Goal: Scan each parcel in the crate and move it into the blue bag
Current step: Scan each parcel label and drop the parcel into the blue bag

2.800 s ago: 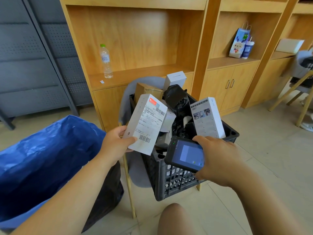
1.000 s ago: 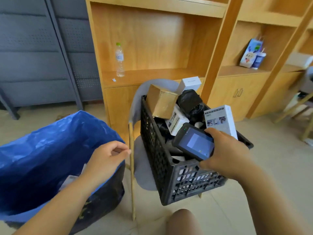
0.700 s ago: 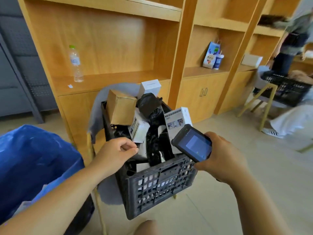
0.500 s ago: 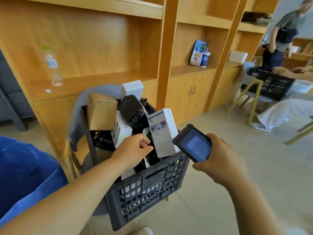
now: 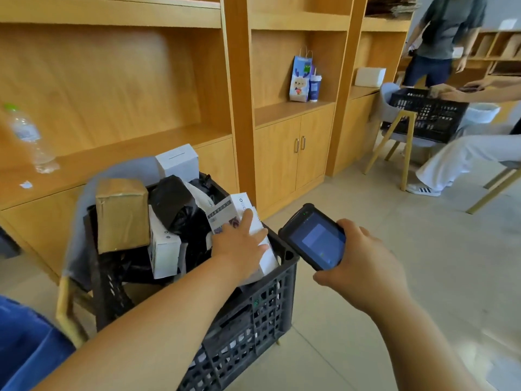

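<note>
At frame centre, the left hand lies on the white printed box, which leans at the right rim of the black crate. Its fingers are straight and together, not yet pinching. A loose grip could tip it overboard, far from the blue bag at lower left. The right hand wraps the handheld scanner.

Black crate heaped with parcels — white box tilted at its right rim, blue bag lower-left.

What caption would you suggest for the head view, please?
Left hand rests on a white box in the black crate; right hand holds the scanner.
</note>
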`<state>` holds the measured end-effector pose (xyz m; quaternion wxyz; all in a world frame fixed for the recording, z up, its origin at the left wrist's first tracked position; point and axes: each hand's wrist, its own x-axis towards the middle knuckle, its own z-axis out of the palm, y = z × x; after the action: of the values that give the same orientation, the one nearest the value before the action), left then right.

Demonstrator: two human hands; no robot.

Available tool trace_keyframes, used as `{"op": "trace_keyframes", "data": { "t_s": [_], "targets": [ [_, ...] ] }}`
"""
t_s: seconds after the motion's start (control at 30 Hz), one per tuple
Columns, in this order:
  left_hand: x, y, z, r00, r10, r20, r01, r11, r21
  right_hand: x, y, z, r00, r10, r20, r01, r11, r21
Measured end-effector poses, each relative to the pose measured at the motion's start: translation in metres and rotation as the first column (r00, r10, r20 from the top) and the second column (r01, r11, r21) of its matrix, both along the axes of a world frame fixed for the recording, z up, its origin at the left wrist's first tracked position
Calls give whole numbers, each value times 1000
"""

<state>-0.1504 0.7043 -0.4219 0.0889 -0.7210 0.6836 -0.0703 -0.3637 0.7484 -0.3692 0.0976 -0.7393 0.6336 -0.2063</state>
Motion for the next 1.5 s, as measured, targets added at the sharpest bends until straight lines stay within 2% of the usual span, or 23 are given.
{"op": "trace_keyframes", "data": {
  "t_s": [0.07, 0.13, 0.23, 0.37, 0.53, 0.6, 0.67, 0.77, 0.87, 0.97, 1.17, 1.3, 1.4, 1.5],
  "targets": [
    [-2, -2, 0, 999, -35, 31, 35, 999, 6, -1, -1, -5, 1000, 3, -5, -3, 1000, 19],
    [-5, 1, 4, 1000, 1, 3, -1, 998, -62, -3, 0, -10, 1000, 2, -7, -2, 999, 37],
    [-3, 9, 7, 978, 61, -201, -99, 978, -183, -4, 4, -17, 1000, 10, -13, -10, 998, 56],
    [14, 26, 12, 857, 43, -513, -205, 942, -265, -2, 10, -20, 1000, 23, -18, -22, 998, 57],
    [50, 68, 16, 744, -78, -664, -275, 870, -410, 7, 21, -14, 998, 57, -16, -57, 998, 23],
    [63, 88, 19, 624, -86, -777, -368, 844, -389, 13, 27, -12, 997, 72, -19, -71, 997, 16],
    [77, 111, 22, 460, -68, -885, -490, 812, -317, 21, 35, -9, 995, 100, -11, -100, 995, 6],
    [94, 145, 23, 245, -71, -967, -633, 744, -215, 36, 49, -7, 989, 151, 2, -151, 989, 2],
    [109, 176, 20, 125, -115, -985, -692, 701, -170, 53, 65, -5, 977, 213, -11, -213, 977, 0],
    [125, 205, 19, 124, -119, -985, -710, 683, -172, 72, 79, -2, 958, 283, -48, -283, 959, 16],
    [151, 240, 21, 44, -106, -993, -678, 727, -108, 99, 101, 9, 903, 396, -167, -397, 917, 29],
    [152, 246, 23, 26, -100, -995, -683, 725, -90, 109, 111, 18, 883, 431, -184, -439, 899, 0],
    [149, 248, 24, 56, -114, -992, -686, 717, -121, 110, 115, 25, 885, 419, -201, -433, 901, -26],
    [149, 251, 27, 122, -127, -984, -677, 715, -176, 108, 118, 30, 890, 393, -231, -415, 908, -52]
  ]
}}
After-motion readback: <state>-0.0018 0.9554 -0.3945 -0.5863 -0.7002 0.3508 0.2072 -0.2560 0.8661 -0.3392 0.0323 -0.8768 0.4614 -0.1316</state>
